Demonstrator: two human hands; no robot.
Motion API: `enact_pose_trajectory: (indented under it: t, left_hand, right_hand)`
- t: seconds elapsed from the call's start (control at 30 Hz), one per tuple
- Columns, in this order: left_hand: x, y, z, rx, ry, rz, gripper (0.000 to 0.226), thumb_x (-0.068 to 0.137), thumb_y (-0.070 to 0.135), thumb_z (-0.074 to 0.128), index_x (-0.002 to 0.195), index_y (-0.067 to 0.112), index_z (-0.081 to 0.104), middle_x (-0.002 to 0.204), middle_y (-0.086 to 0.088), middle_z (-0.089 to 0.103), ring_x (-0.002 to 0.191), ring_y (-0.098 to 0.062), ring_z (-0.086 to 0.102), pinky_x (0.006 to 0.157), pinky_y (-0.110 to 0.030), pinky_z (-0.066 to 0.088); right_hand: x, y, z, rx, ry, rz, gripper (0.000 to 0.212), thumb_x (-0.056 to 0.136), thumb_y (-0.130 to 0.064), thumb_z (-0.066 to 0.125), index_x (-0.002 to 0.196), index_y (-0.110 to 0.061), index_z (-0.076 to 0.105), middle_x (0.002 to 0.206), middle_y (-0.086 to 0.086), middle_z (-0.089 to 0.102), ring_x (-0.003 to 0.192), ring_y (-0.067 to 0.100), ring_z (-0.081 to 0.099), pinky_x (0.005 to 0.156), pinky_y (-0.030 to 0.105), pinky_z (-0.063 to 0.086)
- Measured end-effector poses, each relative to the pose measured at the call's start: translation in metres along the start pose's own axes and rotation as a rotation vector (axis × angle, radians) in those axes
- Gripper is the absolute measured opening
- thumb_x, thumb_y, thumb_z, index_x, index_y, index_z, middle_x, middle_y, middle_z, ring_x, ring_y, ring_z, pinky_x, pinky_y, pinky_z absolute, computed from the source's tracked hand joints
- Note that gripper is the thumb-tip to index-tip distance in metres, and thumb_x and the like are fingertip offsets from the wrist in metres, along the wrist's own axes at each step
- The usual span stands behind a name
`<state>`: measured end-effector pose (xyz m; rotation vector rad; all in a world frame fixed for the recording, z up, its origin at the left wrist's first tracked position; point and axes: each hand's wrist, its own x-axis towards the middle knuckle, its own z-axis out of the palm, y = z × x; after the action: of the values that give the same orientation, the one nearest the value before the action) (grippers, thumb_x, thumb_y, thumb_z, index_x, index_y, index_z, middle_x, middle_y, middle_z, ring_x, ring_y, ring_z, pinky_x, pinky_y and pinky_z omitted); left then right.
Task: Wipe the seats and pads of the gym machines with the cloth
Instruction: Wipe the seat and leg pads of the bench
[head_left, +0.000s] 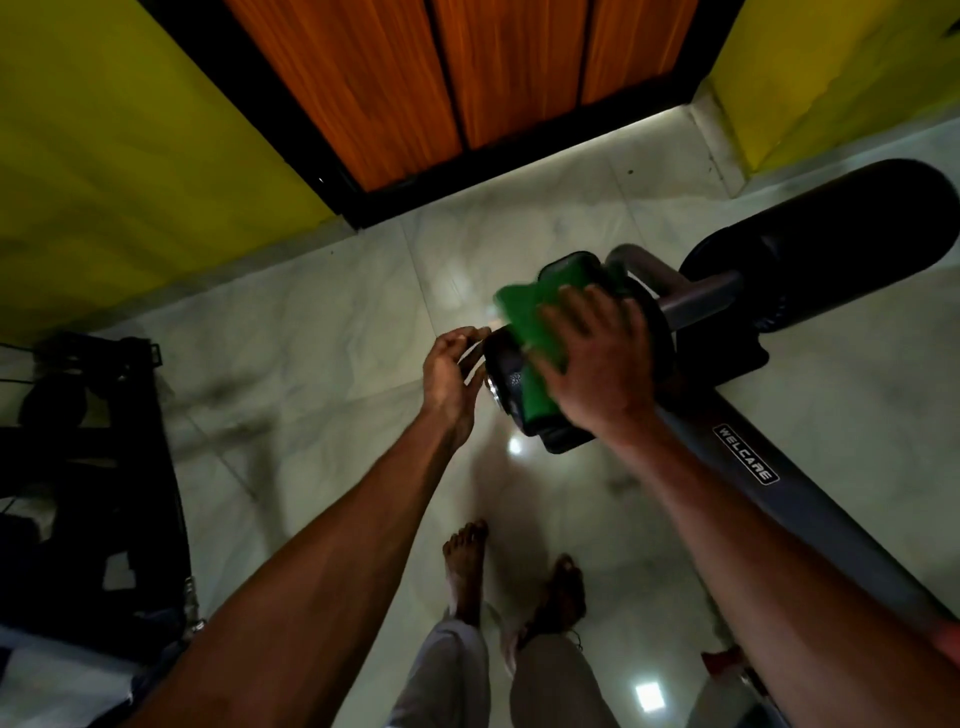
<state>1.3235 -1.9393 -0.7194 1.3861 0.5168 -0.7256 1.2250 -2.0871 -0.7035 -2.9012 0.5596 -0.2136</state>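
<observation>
On black pad (506, 361) | green cloth (524, 317) folded, blurred | right hand (597, 364) pressing

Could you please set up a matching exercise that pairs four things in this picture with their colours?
Things:
1. cloth
2. door
3. wall
4. machine frame

Colours:
A. grey
B. yellow
C. green
D. orange-brown

Pairs: 1-C; 2-D; 3-B; 4-A
</observation>
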Motion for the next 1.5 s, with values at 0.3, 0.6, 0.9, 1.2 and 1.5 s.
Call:
enact_pose_trajectory:
  t: [0.3, 0.6, 0.9, 1.2, 1.5]
  left_hand:
    - [-0.009, -0.002, 0.02, 0.214, -0.091, -0.282, 0.045, 0.1, 0.056, 0.035, 0.112, 0.023, 0.063, 0.111, -0.004, 0.067, 0.102, -0.025, 0.061, 0.096, -0.049, 0.05]
    - [-0.011, -0.008, 0.013, 0.035, -0.005, -0.086, 0.028, 0.1, 0.036, 0.043, 0.101, 0.021, 0.067, 0.102, 0.003, 0.07, 0.095, -0.019, 0.06, 0.08, -0.035, 0.046]
    - [-0.002, 0.002, 0.012, 0.246, -0.066, -0.178, 0.025, 0.099, 0.033, 0.041, 0.108, 0.022, 0.061, 0.107, -0.002, 0.067, 0.103, -0.022, 0.059, 0.098, -0.042, 0.046]
    - [-0.006, -0.005, 0.013, 0.162, -0.032, -0.156, 0.029, 0.101, 0.036, 0.039, 0.098, 0.021, 0.065, 0.095, 0.002, 0.065, 0.082, -0.015, 0.057, 0.072, -0.03, 0.048]
    - [0.001, -0.002, 0.007, 0.082, -0.006, 0.013, 0.021, 0.093, 0.012, 0.043, 0.076, 0.019, 0.055, 0.087, 0.002, 0.064, 0.086, -0.02, 0.054, 0.066, -0.03, 0.044]
  right_hand:
    - [0.01, 0.009, -0.002, -0.045, -0.115, -0.204, 0.057, 0.091, -0.058, 0.047, 0.141, -0.032, 0.054, 0.151, 0.002, 0.05, 0.142, 0.028, 0.041, 0.118, 0.053, 0.023]
    - [-0.007, -0.016, -0.002, -0.013, -0.113, -0.242, 0.058, 0.091, -0.053, 0.053, 0.144, -0.029, 0.053, 0.153, 0.005, 0.048, 0.144, 0.03, 0.039, 0.119, 0.054, 0.022]
    - [0.0, -0.03, -0.001, 0.03, -0.114, -0.221, 0.054, 0.089, -0.052, 0.055, 0.138, -0.029, 0.056, 0.146, 0.004, 0.054, 0.14, 0.03, 0.043, 0.118, 0.055, 0.023]
    - [-0.002, -0.039, 0.001, 0.01, -0.142, -0.112, 0.056, 0.093, -0.052, 0.053, 0.143, -0.027, 0.053, 0.152, 0.007, 0.048, 0.145, 0.03, 0.037, 0.12, 0.059, 0.02]
    - [0.003, -0.038, 0.004, 0.025, -0.076, -0.046, 0.055, 0.092, -0.051, 0.057, 0.141, -0.026, 0.054, 0.151, 0.008, 0.05, 0.144, 0.032, 0.039, 0.119, 0.059, 0.021]
